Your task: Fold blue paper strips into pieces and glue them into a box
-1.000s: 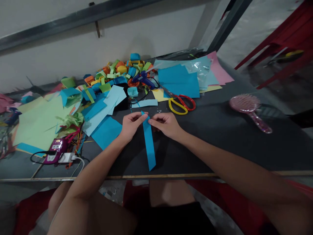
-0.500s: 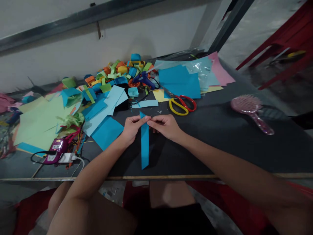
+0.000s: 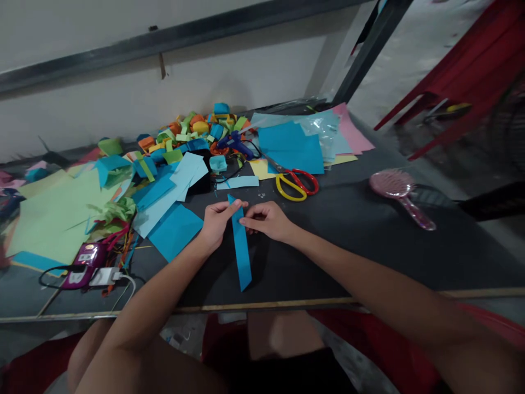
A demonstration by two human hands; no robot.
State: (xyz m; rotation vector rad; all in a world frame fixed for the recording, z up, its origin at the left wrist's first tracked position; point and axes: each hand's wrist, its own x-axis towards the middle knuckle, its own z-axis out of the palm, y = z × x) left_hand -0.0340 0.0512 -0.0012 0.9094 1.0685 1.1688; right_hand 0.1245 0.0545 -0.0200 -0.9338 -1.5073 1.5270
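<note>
A blue paper strip (image 3: 241,254) with slanted ends hangs between my hands, above the dark table (image 3: 328,246). My left hand (image 3: 218,221) pinches it near the top, thumb in front. Lower down on its right edge, my right hand (image 3: 268,220) has thumb and forefinger closed on the strip; the other fingers curl behind. Beyond the hands lie a pale blue strip (image 3: 238,183) and scissors (image 3: 297,185) with one yellow and one red handle. Left of my left hand rests a square blue sheet (image 3: 175,231).
Folded colored paper pieces (image 3: 184,131) are heaped by the wall, beside a blue glue gun (image 3: 237,143). Paper sheets (image 3: 49,219) and a purple device (image 3: 85,265) with cables occupy the left. A pink hairbrush (image 3: 394,183) lies right; a red chair (image 3: 459,82) stands beyond.
My right hand has slid down the strip's edge, away from the left thumb. The strip's lower end has swung slightly right. The whole view has shifted a little.
</note>
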